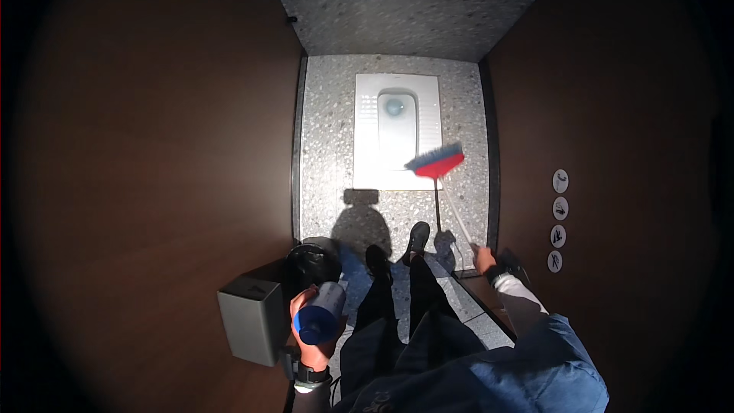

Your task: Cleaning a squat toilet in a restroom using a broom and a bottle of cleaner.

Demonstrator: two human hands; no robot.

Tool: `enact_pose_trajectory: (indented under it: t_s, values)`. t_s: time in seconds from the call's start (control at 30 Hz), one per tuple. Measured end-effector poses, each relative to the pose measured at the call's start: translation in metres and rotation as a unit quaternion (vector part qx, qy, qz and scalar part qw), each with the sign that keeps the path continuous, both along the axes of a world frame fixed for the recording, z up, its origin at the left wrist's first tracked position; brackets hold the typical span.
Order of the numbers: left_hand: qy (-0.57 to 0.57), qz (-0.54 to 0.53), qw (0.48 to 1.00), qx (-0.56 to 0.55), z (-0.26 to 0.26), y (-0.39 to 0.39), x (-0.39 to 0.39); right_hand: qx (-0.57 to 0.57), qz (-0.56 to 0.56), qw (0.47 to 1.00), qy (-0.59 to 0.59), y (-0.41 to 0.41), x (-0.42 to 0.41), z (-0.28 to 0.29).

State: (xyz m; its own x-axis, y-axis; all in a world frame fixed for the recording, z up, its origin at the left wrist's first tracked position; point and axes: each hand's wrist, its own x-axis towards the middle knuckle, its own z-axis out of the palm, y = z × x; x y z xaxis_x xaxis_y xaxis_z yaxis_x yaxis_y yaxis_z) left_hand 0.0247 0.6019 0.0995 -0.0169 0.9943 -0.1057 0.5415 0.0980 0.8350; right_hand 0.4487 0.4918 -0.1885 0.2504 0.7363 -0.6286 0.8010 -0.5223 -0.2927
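Observation:
My left hand (307, 324) is wrapped around a white bottle (330, 298) with a blue top, low on the left. My right hand (485, 259) grips the pale handle of a broom (441, 167). The broom has a red head and grey bristles, and its head is over the lower right part of a white squat toilet (367, 166). Whether the bristles touch the ceramic I cannot tell. Water stands in the drain at the far end of the toilet's bowl (397, 143).
Brown partition panels (172, 126) (602, 97) flank the stall, and a speckled wall (401, 6) closes it behind. A black-lined bin (312, 261) and a grey wall-mounted box (252, 321) are near my left hand. Round pictogram stickers (558, 236) mark the right panel. My shoes (418, 238) stand on terrazzo flooring (327, 166).

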Motion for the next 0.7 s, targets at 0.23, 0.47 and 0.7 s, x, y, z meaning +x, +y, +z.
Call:
enact_pose_trajectory:
  t_s: [0.23,0.47,0.7]
  values:
    - [-0.016,0.035,0.999,0.0,-0.008,-0.005,-0.013,0.06,0.089,0.985,-0.137,0.22,0.01,-0.027]
    - [0.019,0.035,0.999,0.014,0.01,0.014,-0.007,0.191,-0.099,0.947,-0.24,0.259,0.041,-0.01]
    - [-0.011,0.093,0.996,0.002,0.006,0.031,0.011,0.306,0.246,0.915,-0.088,0.305,0.083,0.013]
